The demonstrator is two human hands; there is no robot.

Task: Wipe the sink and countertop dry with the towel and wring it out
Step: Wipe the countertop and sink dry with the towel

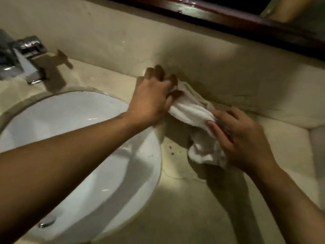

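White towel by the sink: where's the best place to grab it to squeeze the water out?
Probably by its two ends, coming from above. The white cloth towel is bunched into a long slanting roll, so each end fits inside curled fingers. The left hand holds the far end and the right hand the near end, leaving the middle free to twist.

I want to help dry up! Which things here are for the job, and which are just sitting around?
For the job: towel, gripped by left hand and right hand; sink; countertop.
Just sitting there: tap; dark wooden frame above.
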